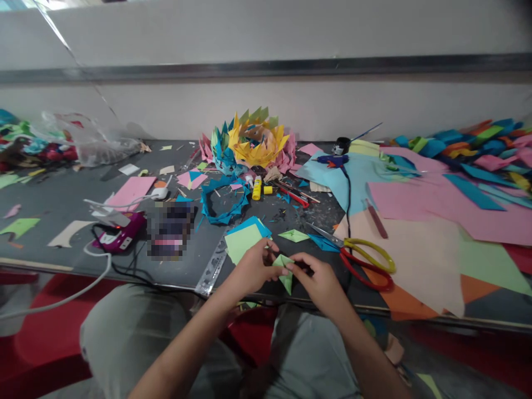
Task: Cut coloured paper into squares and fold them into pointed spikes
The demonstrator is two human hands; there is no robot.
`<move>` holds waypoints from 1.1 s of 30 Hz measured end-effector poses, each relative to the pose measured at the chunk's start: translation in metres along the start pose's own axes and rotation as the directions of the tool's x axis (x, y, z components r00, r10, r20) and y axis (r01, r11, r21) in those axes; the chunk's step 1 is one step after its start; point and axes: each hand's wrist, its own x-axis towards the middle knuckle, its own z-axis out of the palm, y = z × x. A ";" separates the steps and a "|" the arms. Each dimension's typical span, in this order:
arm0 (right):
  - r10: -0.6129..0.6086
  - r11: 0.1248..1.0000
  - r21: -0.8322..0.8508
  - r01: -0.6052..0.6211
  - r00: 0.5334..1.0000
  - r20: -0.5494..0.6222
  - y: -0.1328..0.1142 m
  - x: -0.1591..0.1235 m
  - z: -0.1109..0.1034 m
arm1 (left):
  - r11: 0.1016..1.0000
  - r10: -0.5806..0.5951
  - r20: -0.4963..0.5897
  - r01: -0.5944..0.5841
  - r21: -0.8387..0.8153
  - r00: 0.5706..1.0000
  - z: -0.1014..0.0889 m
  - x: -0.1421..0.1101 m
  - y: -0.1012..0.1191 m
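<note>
A light green folded paper piece [285, 280] is pinched between my two hands near the table's front edge. My left hand [258, 261] grips its left side with thumb and fingers. On the other side, my right hand [312, 271] closes its thumb and fingertips on the paper. Just beyond lie a flat green folded diamond [294, 236] and a blue folded piece [323, 243]. Green square sheets [241, 244] rest on blue ones beside my left hand. To the right of my right hand lie scissors [367, 255] with yellow and red handles.
A clear ruler [213, 265] lies left of the sheets. Behind are a blue paper ring [223, 215], a yellow glue stick [256, 188] and folded paper rings [257, 145]. A blue glue gun [331, 159] with a black cord and a purple power strip [123, 231] also lie there.
</note>
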 end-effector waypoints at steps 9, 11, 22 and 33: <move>0.020 0.961 -0.256 0.100 0.903 0.428 -0.024 0.036 -0.031 | 0.952 0.174 0.039 -0.179 0.249 0.984 -0.015 -0.008 0.001; 0.002 0.946 -0.294 0.139 0.902 0.432 -0.026 0.039 -0.028 | 0.925 0.174 0.046 -0.179 0.335 0.984 -0.015 -0.007 0.001; -0.284 0.909 -0.237 0.344 0.925 0.252 0.010 0.020 -0.009 | 0.894 0.249 0.007 -0.232 0.384 0.969 -0.012 -0.003 -0.005; -0.543 0.678 -0.366 0.638 0.770 0.337 0.024 0.011 -0.016 | 0.645 0.429 0.252 -0.489 0.587 0.868 -0.023 -0.006 -0.017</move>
